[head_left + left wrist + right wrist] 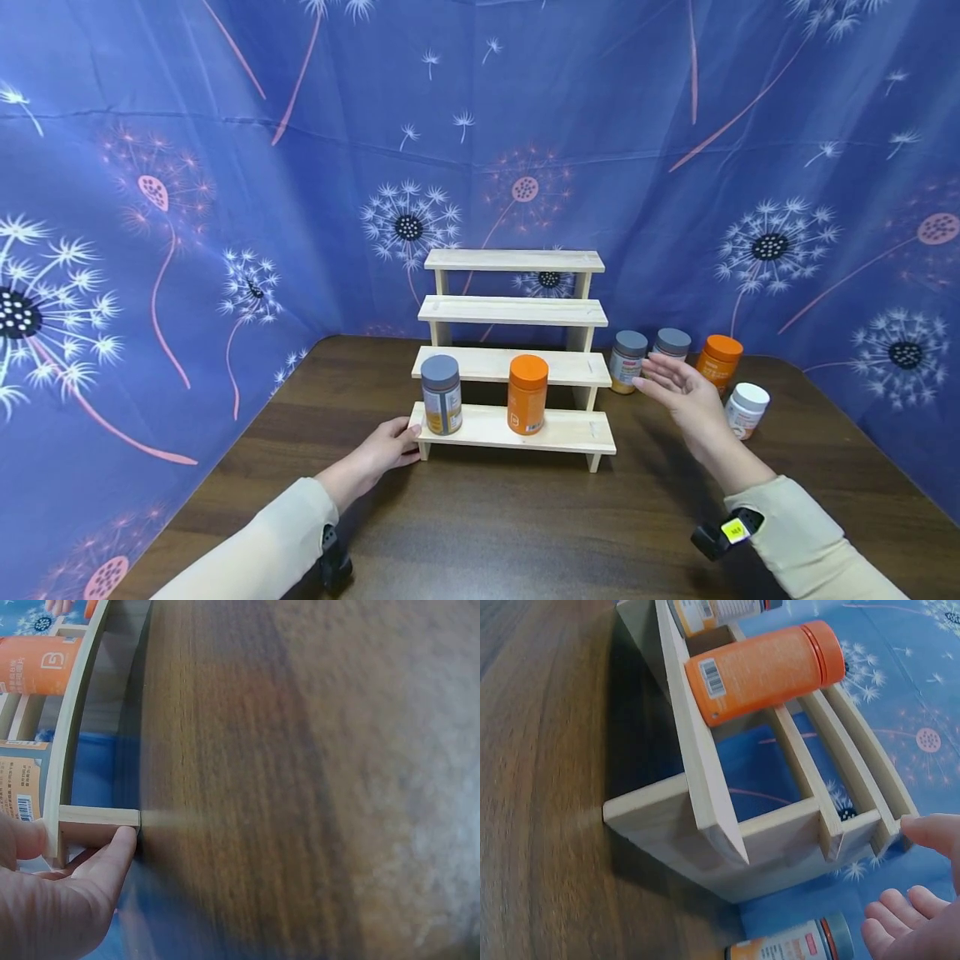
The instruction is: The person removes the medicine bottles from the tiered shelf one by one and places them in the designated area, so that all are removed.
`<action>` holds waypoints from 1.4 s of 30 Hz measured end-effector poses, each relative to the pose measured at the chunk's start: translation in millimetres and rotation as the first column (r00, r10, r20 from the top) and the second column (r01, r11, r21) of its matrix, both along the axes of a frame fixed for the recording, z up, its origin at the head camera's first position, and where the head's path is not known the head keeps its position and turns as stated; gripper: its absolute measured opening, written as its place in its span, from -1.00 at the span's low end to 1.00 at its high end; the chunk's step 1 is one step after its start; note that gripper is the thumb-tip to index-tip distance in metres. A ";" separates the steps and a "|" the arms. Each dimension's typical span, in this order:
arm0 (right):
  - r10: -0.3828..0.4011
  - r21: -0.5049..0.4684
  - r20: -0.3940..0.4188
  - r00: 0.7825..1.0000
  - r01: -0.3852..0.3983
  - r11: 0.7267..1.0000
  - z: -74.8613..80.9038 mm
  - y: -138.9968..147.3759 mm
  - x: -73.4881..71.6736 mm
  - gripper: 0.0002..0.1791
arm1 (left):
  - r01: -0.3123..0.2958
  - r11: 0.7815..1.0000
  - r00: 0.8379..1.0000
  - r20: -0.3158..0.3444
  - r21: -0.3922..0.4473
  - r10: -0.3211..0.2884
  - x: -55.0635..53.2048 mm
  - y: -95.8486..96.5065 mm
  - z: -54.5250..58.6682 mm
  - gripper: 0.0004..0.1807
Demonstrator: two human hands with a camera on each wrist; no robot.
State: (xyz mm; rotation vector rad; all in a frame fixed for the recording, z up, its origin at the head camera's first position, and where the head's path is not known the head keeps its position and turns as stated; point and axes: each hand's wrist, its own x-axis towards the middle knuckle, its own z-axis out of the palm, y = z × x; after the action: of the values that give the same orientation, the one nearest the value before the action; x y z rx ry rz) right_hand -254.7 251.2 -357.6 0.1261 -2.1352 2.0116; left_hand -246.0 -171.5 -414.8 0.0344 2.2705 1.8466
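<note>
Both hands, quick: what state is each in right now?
Left hand: gripping the wooden shelf at its bottom step's left end.
Right hand: open, holding nothing, near a grey-capped jar.

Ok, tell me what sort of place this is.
Probably a staged tabletop set-up, perhaps for filming: a dandelion-print cloth hangs behind and along the sides of the wooden table, which bears a stepped rack and a few jars.
</note>
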 end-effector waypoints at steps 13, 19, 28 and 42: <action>0.042 0.037 -0.007 0.999 -0.041 0.998 -3.1 -19.1 2.2 -0.31 | -0.016 1.000 1.000 0.001 -0.008 0.016 -0.8 2.5 1.5 -0.60; 0.067 0.028 0.009 0.998 -0.067 0.997 0.3 -31.3 1.7 -0.31 | -0.036 0.999 0.999 -0.015 0.013 0.036 -1.2 4.2 1.6 -0.62; 0.048 0.057 0.020 0.999 -0.049 0.997 0.4 -44.2 6.4 -0.30 | -0.036 0.999 0.999 -0.006 0.014 0.036 0.7 2.2 -0.5 -0.62; 0.076 0.052 0.013 0.997 -0.077 0.996 5.7 -52.8 8.7 -0.24 | -0.015 1.000 1.000 -0.003 0.022 0.015 -0.8 1.4 -0.5 -0.59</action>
State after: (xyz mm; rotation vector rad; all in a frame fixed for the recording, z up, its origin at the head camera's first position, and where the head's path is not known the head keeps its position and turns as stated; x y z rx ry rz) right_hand -246.1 198.4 -351.9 0.2078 -2.2231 2.0028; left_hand -246.8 -170.1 -415.3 0.0234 2.2586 1.8807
